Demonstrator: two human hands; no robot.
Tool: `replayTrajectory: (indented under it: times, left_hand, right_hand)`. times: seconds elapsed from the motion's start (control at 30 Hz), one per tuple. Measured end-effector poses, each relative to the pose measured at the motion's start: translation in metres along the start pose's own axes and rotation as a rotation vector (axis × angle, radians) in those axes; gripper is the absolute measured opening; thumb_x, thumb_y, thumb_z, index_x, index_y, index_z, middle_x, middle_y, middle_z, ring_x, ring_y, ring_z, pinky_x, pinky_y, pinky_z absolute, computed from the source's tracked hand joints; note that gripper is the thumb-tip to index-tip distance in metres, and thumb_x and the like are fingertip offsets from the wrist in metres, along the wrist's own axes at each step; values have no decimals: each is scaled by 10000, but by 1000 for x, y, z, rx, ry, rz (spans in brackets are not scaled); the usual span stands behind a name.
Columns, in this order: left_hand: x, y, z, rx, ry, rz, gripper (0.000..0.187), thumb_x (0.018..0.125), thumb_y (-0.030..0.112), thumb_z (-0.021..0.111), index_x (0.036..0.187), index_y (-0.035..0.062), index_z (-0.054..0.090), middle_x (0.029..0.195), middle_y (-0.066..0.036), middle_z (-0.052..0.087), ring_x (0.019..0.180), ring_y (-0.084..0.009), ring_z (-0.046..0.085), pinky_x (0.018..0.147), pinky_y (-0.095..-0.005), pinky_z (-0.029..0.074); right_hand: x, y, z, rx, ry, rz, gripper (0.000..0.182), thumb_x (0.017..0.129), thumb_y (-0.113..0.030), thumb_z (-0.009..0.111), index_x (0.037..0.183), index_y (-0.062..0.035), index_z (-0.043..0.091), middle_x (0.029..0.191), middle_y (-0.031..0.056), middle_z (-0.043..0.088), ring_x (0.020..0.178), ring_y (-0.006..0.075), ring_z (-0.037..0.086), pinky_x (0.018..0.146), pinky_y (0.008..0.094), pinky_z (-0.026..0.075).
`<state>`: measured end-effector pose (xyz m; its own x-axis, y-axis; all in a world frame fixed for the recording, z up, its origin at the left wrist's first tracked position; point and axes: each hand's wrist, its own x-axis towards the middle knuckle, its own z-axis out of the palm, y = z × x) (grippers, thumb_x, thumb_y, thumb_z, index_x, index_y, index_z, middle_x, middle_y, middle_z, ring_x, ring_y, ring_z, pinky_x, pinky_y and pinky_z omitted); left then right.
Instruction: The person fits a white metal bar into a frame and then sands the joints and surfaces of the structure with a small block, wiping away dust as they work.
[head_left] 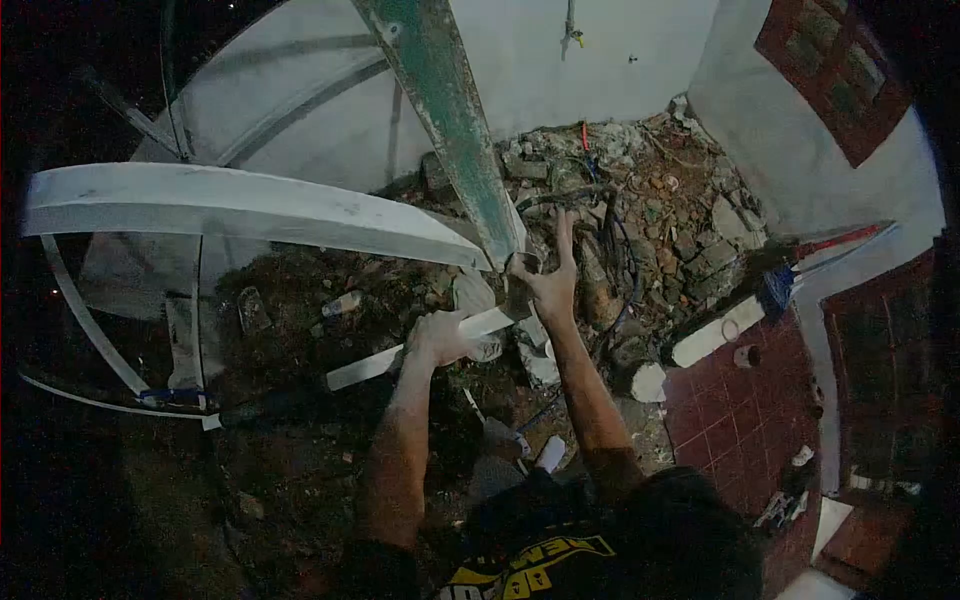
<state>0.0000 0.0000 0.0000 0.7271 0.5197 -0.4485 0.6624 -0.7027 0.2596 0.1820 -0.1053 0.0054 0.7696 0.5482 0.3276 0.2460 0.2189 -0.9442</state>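
Note:
My left hand [437, 338] is closed around a white bar [366, 369], which slopes up to the right across the rubble. My right hand [550, 280] is at the bar's upper end, thumb and index finger spread apart and the index finger stretched upward. Its thumb lies close to the lower end of a green, paint-worn metal post [455, 130]. A wide white beam [250, 208] comes in from the left and meets the post's foot beside my hands. Crumpled pale plastic [474, 292] shows behind the bar.
Broken bricks and stones [690, 255] cover the ground along the white wall [600, 70]. Dark cable [628, 255] loops right of my right hand. A blue-bristled broom [776, 290] lies near the red tiled floor [725, 400]. A thin white frame [95, 320] stands at left.

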Motion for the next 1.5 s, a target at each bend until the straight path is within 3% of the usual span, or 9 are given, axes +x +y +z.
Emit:
replayTrajectory:
  times: [0.3, 0.37, 0.63, 0.8, 0.93, 1.03, 1.07, 1.33, 1.5]
  left_hand:
    - [-1, -6, 19, -19, -10, -41, 727, 641, 551, 790, 1256, 201, 623, 1046, -163, 701, 975, -363, 669, 866, -478, 523]
    - [1, -7, 17, 10, 25, 7, 719, 651, 537, 788, 1267, 208, 619, 1034, -161, 704, 967, -361, 672, 858, -476, 525]
    - [-7, -3, 18, -81, -5, 7, 671, 678, 572, 769, 1194, 156, 661, 977, -159, 715, 924, -368, 683, 829, -479, 529]
    - [-1, -4, 14, -71, 38, 20, 659, 691, 630, 731, 1063, 88, 705, 972, -194, 705, 952, -361, 678, 844, -472, 524]
    - [4, -13, 23, -53, 59, 55, 693, 700, 660, 700, 1097, 92, 690, 1014, -191, 699, 964, -354, 676, 852, -474, 520]
    - [5, -12, 23, 1, 43, 25, 680, 721, 656, 680, 1131, 114, 681, 1018, -179, 701, 968, -347, 675, 855, -474, 523]
    - [5, -11, 24, -2, 41, 25, 680, 721, 656, 680, 1131, 114, 681, 1018, -179, 701, 968, -347, 675, 855, -474, 523]
    - [-1, -7, 17, -76, 2, -10, 666, 695, 589, 738, 1157, 115, 673, 1001, -189, 703, 960, -347, 679, 858, -477, 524]
    - [-3, -3, 10, -69, 33, 1, 641, 678, 589, 747, 1086, 97, 699, 1007, -200, 702, 961, -356, 678, 859, -466, 527]
  right_hand:
    - [6, -46, 20, 417, 52, 78, 1111, 639, -249, 892, 1529, -66, 253, 1594, 188, 182, 1465, 272, 213, 1177, 430, 206]
    - [24, -62, 21, -134, -40, -313, 1115, 618, -272, 922, 1511, -55, 292, 1583, 191, 193, 1458, 330, 209, 1142, 475, 302]
    - [12, -36, 2, -223, -19, -250, 1105, 557, -304, 930, 1488, -91, 374, 1557, 197, 248, 1433, 362, 269, 1100, 514, 342]
    - [2, -31, 0, -359, 98, -475, 680, 619, -258, 905, 1218, -56, 654, 1445, 169, 385, 1233, 317, 479, 986, 470, 428]
    - [9, -74, 4, -78, 165, -486, 68, 900, -35, 580, 925, 8, 626, 958, 102, 587, 786, 213, 612, 739, 338, 491]
    - [5, -93, 1, 338, 45, 14, 104, 939, -77, 532, 981, 11, 569, 839, 104, 577, 788, 176, 589, 690, 322, 475]
    - [7, -95, 0, -53, 109, -280, 107, 943, -95, 543, 989, -2, 517, 760, 101, 566, 735, 161, 561, 628, 310, 453]
    - [6, -44, -13, -302, -169, -160, 358, 793, -302, 752, 815, -24, 527, 666, 154, 542, 577, 303, 544, 563, 333, 437]
    - [5, -37, -26, -252, -136, -83, 431, 738, -251, 847, 682, 5, 505, 579, 63, 532, 573, 97, 501, 545, 287, 431]
